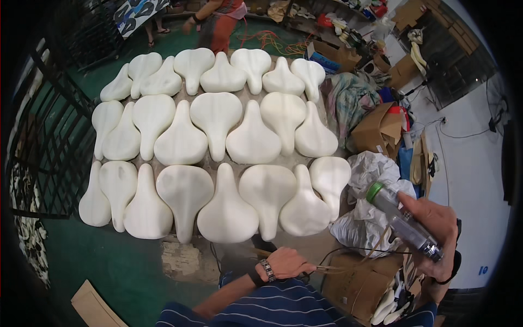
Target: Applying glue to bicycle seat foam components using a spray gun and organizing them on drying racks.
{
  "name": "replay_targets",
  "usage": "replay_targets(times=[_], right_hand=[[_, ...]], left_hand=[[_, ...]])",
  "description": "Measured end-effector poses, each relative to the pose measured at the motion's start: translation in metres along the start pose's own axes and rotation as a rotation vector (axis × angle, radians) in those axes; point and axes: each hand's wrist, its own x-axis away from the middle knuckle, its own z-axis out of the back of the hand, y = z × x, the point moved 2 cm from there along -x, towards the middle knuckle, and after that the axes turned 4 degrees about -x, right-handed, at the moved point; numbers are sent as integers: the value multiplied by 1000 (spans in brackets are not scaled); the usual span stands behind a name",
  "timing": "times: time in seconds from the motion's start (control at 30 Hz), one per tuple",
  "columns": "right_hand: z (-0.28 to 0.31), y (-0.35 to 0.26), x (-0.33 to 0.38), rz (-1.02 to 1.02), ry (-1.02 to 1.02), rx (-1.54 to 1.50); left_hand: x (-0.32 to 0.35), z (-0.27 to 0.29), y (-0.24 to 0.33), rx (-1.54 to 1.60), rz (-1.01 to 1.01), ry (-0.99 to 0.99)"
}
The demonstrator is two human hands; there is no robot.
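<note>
Three rows of cream-white bicycle saddle pads (227,210) lie on a worn table (190,261) before me, alternating nose up and nose down. My right hand (436,220) is wrapped around a see-through cylindrical bottle (400,218) with a green cap and a metallic lower end, held tilted to the right of the front row. What its lower end connects to is hidden by the hand. Below the front row, my left hand (287,264), with a watch at its wrist, is closed around a thin tan hose (338,269) that runs off toward the right.
A dark metal rack (52,131) stands at the left. Crumpled white plastic bags (370,169) and cardboard boxes (376,128) crowd the right side. Another person in red trousers (218,32) is beyond the table. A cardboard piece (95,305) lies at lower left.
</note>
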Motion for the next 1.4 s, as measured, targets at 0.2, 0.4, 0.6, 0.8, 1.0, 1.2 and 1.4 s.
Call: replay_targets(times=[0.2, 0.4, 0.6, 0.8, 1.0, 1.2, 1.4], right_hand=[[-2, 1, 9, 69, 83, 21], [0, -6, 12, -66, 126, 15], [-4, -5, 3, 16, 99, -18], [-10, -1, 18, -16, 80, -4], [-15, -25, 18, -23, 21, -6], [-20, -30, 27, 27, 32, 19], [-24, -36, 50, -152, 109, -10]], left_hand=[[1, -1, -2, -46, -37, 36], [3, 5, -2, -40, -15, 18], [3, -5, -10, -58, -12, 41], [4, -3, -6, -93, -29, 47], [12, 0, -1, -55, -43, 28], [26, -12, -1, -50, -58, 25], [43, -15, 2, -49, -73, 3]])
